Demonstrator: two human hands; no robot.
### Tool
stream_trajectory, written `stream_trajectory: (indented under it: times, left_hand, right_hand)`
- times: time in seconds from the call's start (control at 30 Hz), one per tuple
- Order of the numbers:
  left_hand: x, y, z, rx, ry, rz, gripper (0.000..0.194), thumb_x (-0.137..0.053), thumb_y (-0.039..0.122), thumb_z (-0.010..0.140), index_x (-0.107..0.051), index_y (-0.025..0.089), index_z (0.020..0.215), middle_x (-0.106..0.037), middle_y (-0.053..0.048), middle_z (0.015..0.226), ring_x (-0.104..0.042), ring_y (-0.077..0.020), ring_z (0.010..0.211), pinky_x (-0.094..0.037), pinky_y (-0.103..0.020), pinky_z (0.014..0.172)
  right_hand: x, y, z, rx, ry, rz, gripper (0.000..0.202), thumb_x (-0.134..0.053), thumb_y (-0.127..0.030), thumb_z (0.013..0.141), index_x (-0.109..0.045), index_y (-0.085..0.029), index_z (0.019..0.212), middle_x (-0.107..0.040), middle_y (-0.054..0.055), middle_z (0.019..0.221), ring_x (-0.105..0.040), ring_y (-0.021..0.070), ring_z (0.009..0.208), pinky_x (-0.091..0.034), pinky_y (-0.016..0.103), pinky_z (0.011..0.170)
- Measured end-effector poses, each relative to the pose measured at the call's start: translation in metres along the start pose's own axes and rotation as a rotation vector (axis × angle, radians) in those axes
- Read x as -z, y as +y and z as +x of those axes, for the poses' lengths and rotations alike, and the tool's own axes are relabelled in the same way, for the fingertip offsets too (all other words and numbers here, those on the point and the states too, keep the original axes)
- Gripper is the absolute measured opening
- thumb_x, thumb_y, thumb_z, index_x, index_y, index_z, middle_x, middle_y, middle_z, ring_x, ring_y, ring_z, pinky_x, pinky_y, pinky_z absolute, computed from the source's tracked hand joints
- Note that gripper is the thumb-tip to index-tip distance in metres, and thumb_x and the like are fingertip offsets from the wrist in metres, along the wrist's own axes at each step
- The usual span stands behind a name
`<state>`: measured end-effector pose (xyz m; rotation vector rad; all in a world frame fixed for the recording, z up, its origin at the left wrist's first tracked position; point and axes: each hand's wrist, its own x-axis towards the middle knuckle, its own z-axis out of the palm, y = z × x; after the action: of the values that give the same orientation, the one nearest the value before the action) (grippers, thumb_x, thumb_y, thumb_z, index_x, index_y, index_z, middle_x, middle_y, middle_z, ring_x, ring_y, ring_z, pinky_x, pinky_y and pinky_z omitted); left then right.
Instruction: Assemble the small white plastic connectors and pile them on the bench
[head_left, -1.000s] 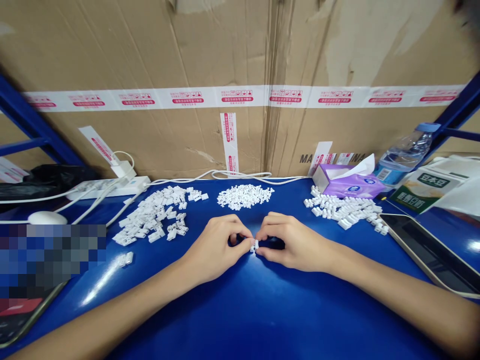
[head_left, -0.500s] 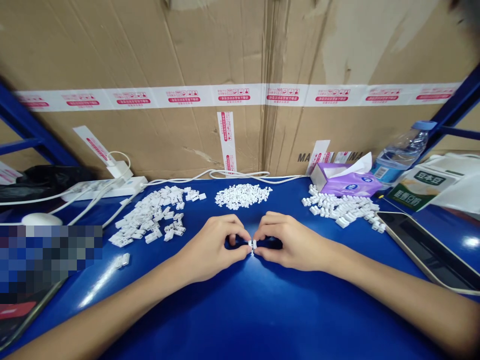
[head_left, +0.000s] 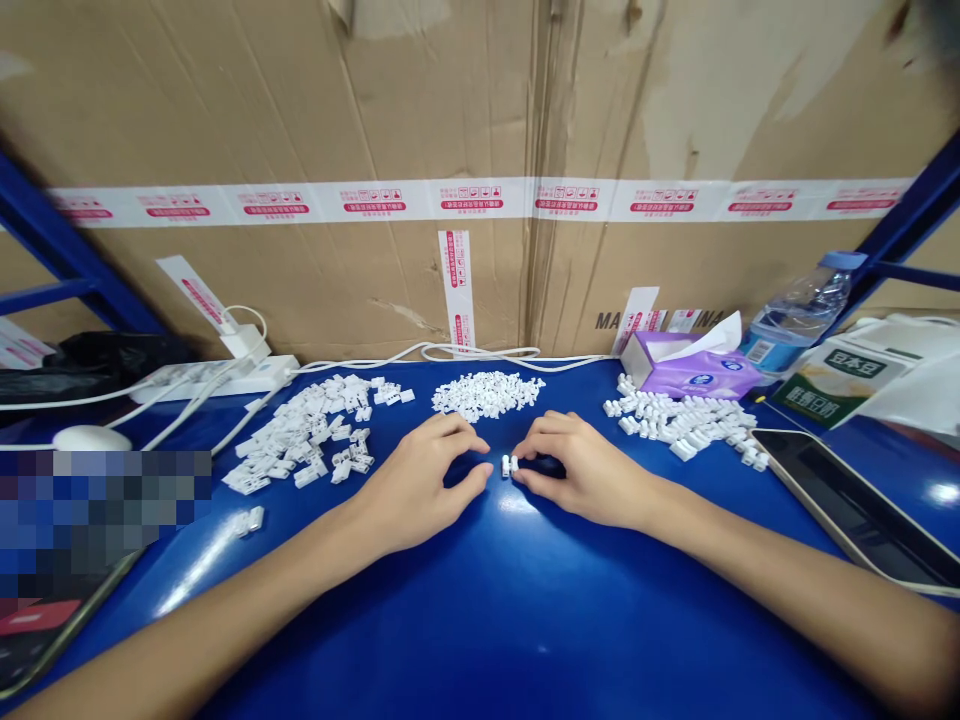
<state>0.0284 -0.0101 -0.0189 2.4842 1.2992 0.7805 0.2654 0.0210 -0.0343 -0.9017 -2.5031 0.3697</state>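
My right hand pinches a small white plastic connector between thumb and fingertips, just above or at the blue tabletop. To the left of it, my left hand holds nothing; its thumb and forefinger are apart, a short gap from the connector. Behind the hands lies a heap of tiny white parts. A pile of flat white plastic pieces spreads beyond my left hand, and a group of chunky white pieces lies beyond my right hand.
At the right are a phone, a purple tissue pack, a water bottle and a green-white carton. A power strip with cables stands back left. One white piece lies alone. Cardboard walls the back.
My left hand has let go of the connector and drawn slightly left, its fingers parting. The right hand keeps its pinch, with the connector slightly higher in view.
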Motion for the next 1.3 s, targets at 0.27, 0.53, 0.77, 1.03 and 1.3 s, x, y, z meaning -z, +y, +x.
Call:
stream_trajectory:
  times: [0.27,0.53,0.77,1.03,1.3]
  left_hand:
    - [-0.01,0.004,-0.009,-0.054,-0.068,0.208,0.033,-0.052,0.028,0.1,-0.067,0.014,0.125,-0.065,-0.014,0.132,-0.061,-0.0293,0.12,-0.05,-0.05,0.104]
    - [-0.02,0.005,-0.017,0.019,-0.163,0.326,0.054,-0.039,0.034,0.105,-0.046,0.005,0.15,-0.041,-0.019,0.159,-0.038,-0.0321,0.148,-0.035,-0.054,0.121]
    - [-0.021,0.002,-0.017,0.023,-0.212,0.353,0.057,-0.032,0.036,0.106,-0.04,0.006,0.154,-0.031,-0.018,0.163,-0.028,-0.0296,0.152,-0.026,-0.052,0.125]
    - [-0.022,0.0,-0.018,0.014,-0.215,0.329,0.058,-0.033,0.036,0.106,-0.038,0.006,0.155,-0.029,-0.019,0.163,-0.024,-0.031,0.154,-0.024,-0.055,0.125]
    - [-0.022,0.002,-0.016,0.032,-0.244,0.365,0.059,-0.03,0.037,0.106,-0.037,0.005,0.156,-0.028,-0.019,0.164,-0.023,-0.0293,0.154,-0.023,-0.053,0.125]
  right_hand:
    - [0.0,0.001,0.0,-0.025,0.014,-0.044,0.018,-0.064,-0.031,0.095,-0.073,-0.021,0.108,-0.07,0.006,0.1,-0.059,0.0239,0.098,-0.042,0.043,0.088]
    - [0.0,-0.006,-0.005,-0.079,0.021,-0.166,0.044,-0.061,-0.043,0.094,-0.066,-0.016,0.128,-0.067,0.014,0.124,-0.057,0.0311,0.116,-0.046,0.053,0.098]
    - [-0.012,-0.005,-0.015,-0.207,-0.092,-0.296,0.077,-0.035,-0.059,0.102,-0.036,-0.003,0.156,-0.029,0.024,0.163,-0.022,0.0368,0.154,-0.024,0.06,0.123]
    - [-0.009,-0.007,-0.014,-0.195,-0.193,-0.281,0.079,-0.027,-0.06,0.104,-0.027,-0.003,0.159,-0.02,0.021,0.165,-0.014,0.0329,0.155,-0.016,0.058,0.126]
    - [-0.01,-0.006,-0.013,-0.185,-0.183,-0.29,0.079,-0.027,-0.06,0.104,-0.03,-0.003,0.158,-0.022,0.022,0.164,-0.016,0.0332,0.155,-0.018,0.059,0.125]
